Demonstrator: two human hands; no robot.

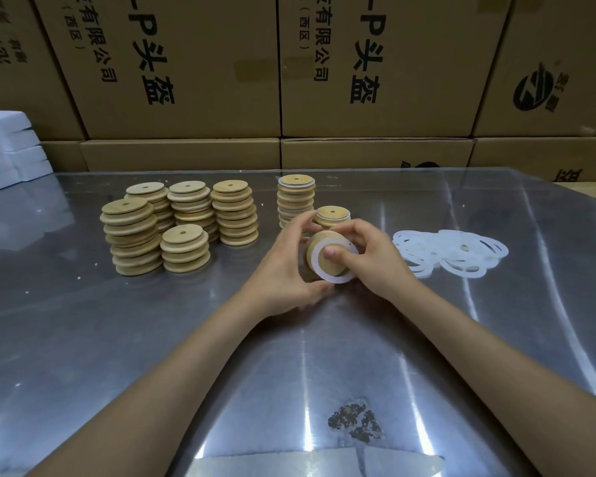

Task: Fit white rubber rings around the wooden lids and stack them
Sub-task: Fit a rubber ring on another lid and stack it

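Observation:
Both hands hold one round wooden lid (pixel 319 243) tilted toward me above the table, with a white rubber ring (pixel 334 277) lying partly around its raised face. My left hand (pixel 289 266) grips the lid's left and lower edge. My right hand (pixel 369 256) holds the right side, its thumb pressing on the lid's middle. Just behind stand a tall stack of ringed lids (pixel 296 197) and a short ringed stack (pixel 332 216). Several stacks of bare wooden lids (pixel 183 222) stand to the left. A pile of loose white rings (pixel 451 253) lies to the right.
The work surface is a shiny metal table (pixel 324 356) with a dark worn patch (pixel 355 421) near me. Large cardboard boxes (pixel 375 80) form a wall along the far edge. White flat packs (pixel 7 149) are stacked at the far left.

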